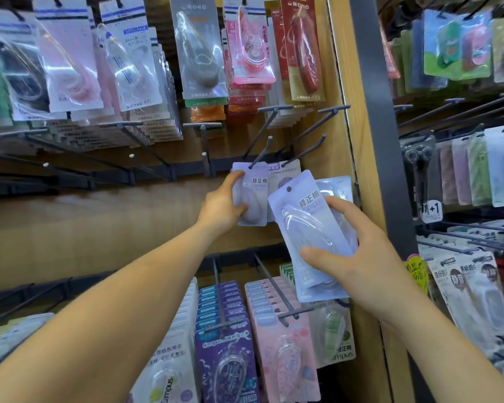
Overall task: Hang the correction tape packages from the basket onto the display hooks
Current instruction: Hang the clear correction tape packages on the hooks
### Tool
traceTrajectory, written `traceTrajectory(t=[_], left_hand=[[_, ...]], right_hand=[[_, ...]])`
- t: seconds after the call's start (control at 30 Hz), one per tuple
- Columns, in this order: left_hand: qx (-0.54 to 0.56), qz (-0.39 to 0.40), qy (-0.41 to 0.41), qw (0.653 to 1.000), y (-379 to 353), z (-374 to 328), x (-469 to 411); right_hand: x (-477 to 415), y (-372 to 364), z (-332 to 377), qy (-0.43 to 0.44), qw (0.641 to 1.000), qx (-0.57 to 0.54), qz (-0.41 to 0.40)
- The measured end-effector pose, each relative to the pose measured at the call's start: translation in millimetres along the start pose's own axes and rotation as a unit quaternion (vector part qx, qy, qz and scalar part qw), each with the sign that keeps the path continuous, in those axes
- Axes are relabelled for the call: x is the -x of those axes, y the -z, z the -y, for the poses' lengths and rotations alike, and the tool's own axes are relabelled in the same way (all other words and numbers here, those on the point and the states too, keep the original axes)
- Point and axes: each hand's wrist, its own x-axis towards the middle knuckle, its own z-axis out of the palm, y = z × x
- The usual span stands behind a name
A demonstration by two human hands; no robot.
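Note:
My left hand (pixel 221 206) grips a pale lilac correction tape package (pixel 255 187) by its left edge; the package's top hole sits on a grey display hook (pixel 262 154) in the middle row. Another package (pixel 285 177) hangs behind it on the neighbouring hook (pixel 306 149). My right hand (pixel 358 248) holds a small stack of the same lilac packages (pixel 312 225), thumb across the front, tilted to the left, just right of and below that hook. The basket is out of view.
Full hooks of correction tape packs (pixel 198 50) hang above. Several bare hooks (pixel 134 158) stick out to the left in the middle row. Purple and pink packs (pixel 230 344) hang below. A wooden upright (pixel 346 112) and a dark post (pixel 376 112) bound the bay on the right.

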Motion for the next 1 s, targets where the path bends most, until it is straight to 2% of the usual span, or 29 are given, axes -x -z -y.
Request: traceTrajectory(t=[0.1, 0.2, 0.27, 0.3, 0.33, 0.4, 0.43, 0.5, 0.63, 0.77, 0.9, 1.0], left_hand=[[-0.022, 0.005, 0.015, 1.000, -4, -6, -3], [-0.102, -0.002, 0.020, 0.995, -3, -8, 0], [-0.091, -0.057, 0.010, 0.994, 7, -18, 8], [-0.033, -0.092, 0.001, 0.995, 14, -27, 15], [0.073, -0.106, 0.000, 0.992, 23, -39, 23], [0.314, -0.028, 0.017, 0.949, 40, -63, 44], [0.382, 0.029, 0.019, 0.923, 46, -72, 54], [0.416, 0.090, -0.003, 0.905, 53, -80, 67], [0.451, 0.071, -0.015, 0.889, 56, -87, 72], [0.350, -0.027, -0.105, 0.930, 56, -98, 66], [0.282, -0.180, -0.157, 0.929, 51, -106, 53], [0.194, -0.221, -0.185, 0.938, 49, -104, 46]], right_hand=[[-1, -6, 2, 0.008, 0.999, -0.046, -0.004], [-2, -10, 1, 0.013, 0.998, -0.067, -0.012], [-2, -10, 1, 0.017, 0.996, -0.084, -0.011], [-2, -10, 1, 0.019, 0.995, -0.094, -0.006], [-2, -10, 3, 0.020, 0.994, -0.103, 0.000], [-2, -13, 5, 0.020, 0.993, -0.117, 0.017], [-1, -14, 6, 0.022, 0.992, -0.121, 0.026], [0, -18, 7, 0.027, 0.990, -0.133, 0.037], [0, -23, 11, 0.039, 0.988, -0.144, 0.033], [-3, -29, 13, 0.053, 0.984, -0.167, 0.005], [-7, -38, 18, 0.044, 0.978, -0.203, -0.025], [-12, -43, 18, 0.033, 0.982, -0.183, -0.041]])
